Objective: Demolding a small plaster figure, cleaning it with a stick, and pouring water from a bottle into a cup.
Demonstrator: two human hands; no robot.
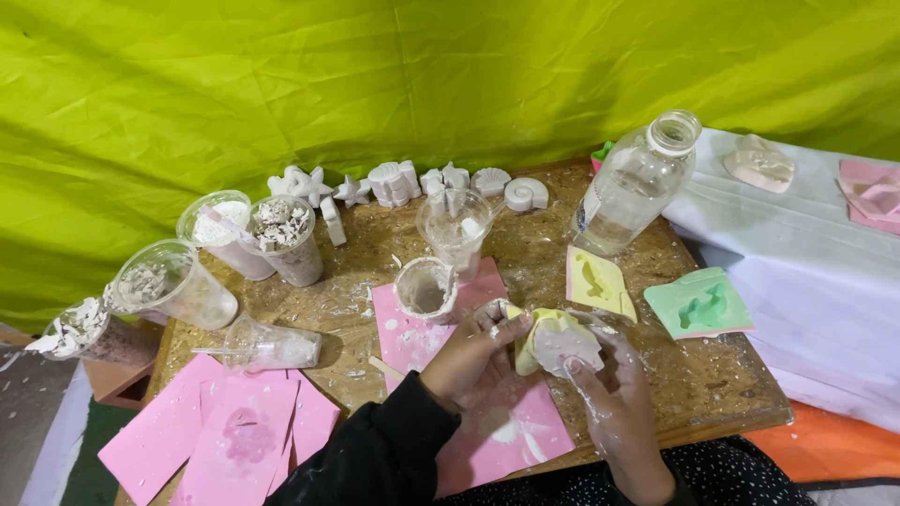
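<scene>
Two hands on one mould (553, 342) | left hand (473, 354) clamped on its left edge | right hand (614, 394) gripping underneath | held above pink sheet (506, 426) on counter (712, 379) | cup (427, 289) just behind

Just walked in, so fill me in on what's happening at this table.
A person holds a yellow mould over the wooden table with both hands. The left hand grips its left edge and the right hand cups it from the right, against the white plaster in it. Both hands are dusted white. Beneath them lies a pink sheet. A small plaster-crusted cup stands just behind, finished white casts line the back edge, and a clear bottle stands to the right.
</scene>
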